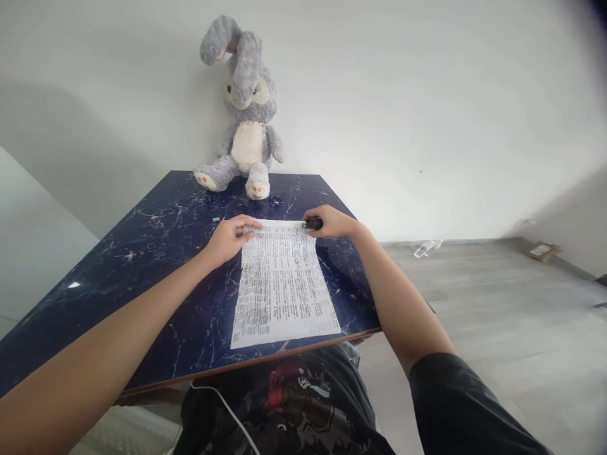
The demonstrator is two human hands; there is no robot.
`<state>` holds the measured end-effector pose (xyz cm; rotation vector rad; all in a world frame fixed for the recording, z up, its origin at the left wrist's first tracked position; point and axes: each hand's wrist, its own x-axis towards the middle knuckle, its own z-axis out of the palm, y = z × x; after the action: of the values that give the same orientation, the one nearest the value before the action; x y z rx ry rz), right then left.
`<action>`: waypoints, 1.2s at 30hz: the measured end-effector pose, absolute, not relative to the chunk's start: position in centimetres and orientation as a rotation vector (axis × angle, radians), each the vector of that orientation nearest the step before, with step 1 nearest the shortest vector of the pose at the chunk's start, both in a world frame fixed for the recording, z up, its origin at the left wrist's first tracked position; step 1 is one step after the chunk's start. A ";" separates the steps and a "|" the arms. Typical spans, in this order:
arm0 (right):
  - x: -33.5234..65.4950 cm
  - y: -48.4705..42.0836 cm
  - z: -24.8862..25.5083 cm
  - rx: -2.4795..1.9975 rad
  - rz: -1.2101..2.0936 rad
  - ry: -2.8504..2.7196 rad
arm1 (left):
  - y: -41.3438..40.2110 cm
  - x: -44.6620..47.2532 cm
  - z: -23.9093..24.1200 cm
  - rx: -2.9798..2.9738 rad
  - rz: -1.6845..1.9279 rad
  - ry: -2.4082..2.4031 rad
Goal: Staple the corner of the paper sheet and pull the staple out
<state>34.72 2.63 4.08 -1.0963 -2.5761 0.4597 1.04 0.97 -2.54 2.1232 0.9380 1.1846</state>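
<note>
A printed sheet of paper (282,284) lies lengthwise on a dark blue marbled table (156,253). My left hand (232,237) rests on the paper's far left corner, fingers curled and pressing it down. My right hand (334,222) is at the far right corner, fingers closed round a small black object (313,223) that looks like a stapler or clip; it touches the paper's top edge.
A grey plush rabbit (244,114) sits at the table's far edge against the white wall. A plastic bottle (424,248) and a cardboard piece (540,251) lie on the grey floor to the right. The table's near edge is just above my lap.
</note>
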 end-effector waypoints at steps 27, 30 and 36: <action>32.1 2.5 2.2 -1.374 0.074 -2.534 | 1.0 0.8 -2.2 2.147 1.265 0.992; 31.0 2.5 1.6 -1.404 -0.030 -2.546 | 1.1 0.7 -2.2 2.154 1.263 1.016; 32.4 3.3 1.7 -1.254 0.143 -2.644 | 1.6 0.7 -3.0 2.159 1.205 1.101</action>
<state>32.36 3.27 1.75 -1.2542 -2.6445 0.1428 0.68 1.60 -3.03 2.1589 1.1007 1.2046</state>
